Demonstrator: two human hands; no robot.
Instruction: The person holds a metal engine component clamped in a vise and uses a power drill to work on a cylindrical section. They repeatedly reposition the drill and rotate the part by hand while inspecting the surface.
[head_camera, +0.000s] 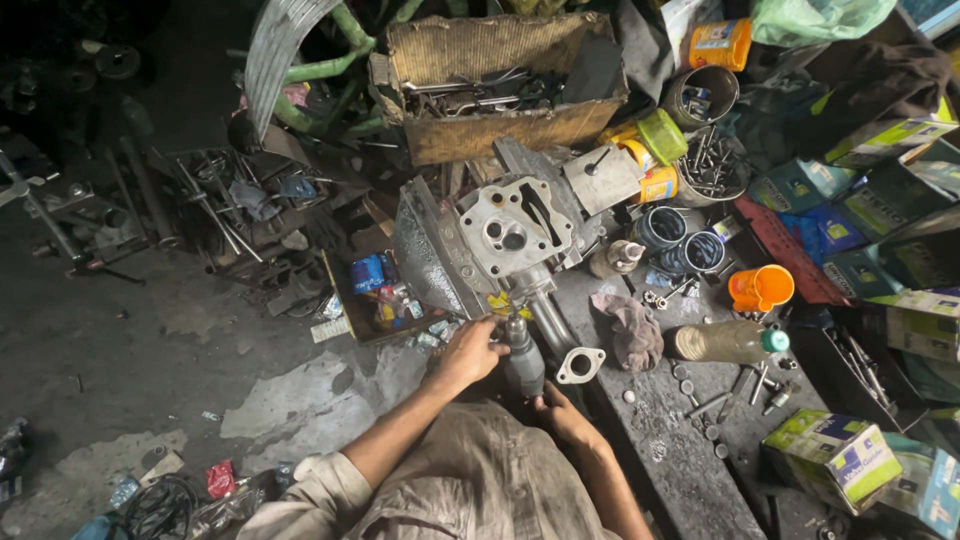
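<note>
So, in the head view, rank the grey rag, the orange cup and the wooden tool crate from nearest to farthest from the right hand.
From the right hand:
1. Grey rag, just up-right on the bench.
2. Orange cup, farther right.
3. Wooden tool crate, far at top.

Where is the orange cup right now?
The orange cup lies on its side on the right of the workbench, just above the bottle with the green cap.
</note>
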